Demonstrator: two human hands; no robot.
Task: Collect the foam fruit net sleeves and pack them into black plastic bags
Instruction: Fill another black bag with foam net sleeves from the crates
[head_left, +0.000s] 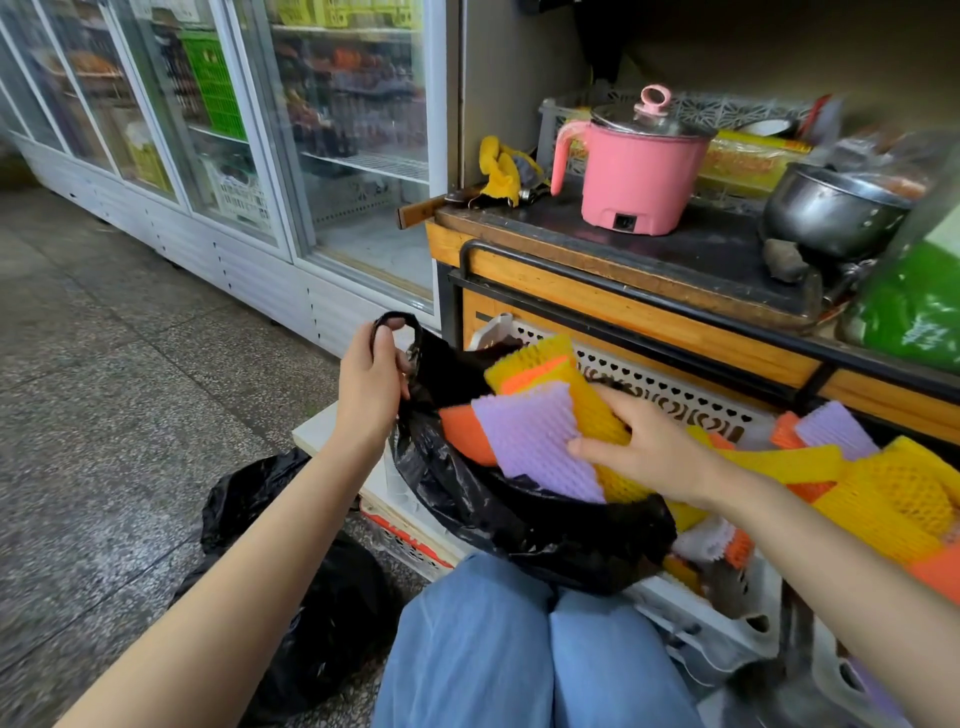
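A thin black plastic bag (519, 525) stands open and crumpled against the knees, with one handle loop lifted high in the left hand (371, 384). A bundle of flat foam net sleeves (535, 436), yellow, orange and lilac with a ribbed mesh texture, sits half inside its mouth, tilted and gripped by the right hand (641, 449). A loose heap of yellow, orange and lilac sleeves (893, 499) lies just to the right. A second black plastic bag (322, 603) lies slumped on the floor at lower left.
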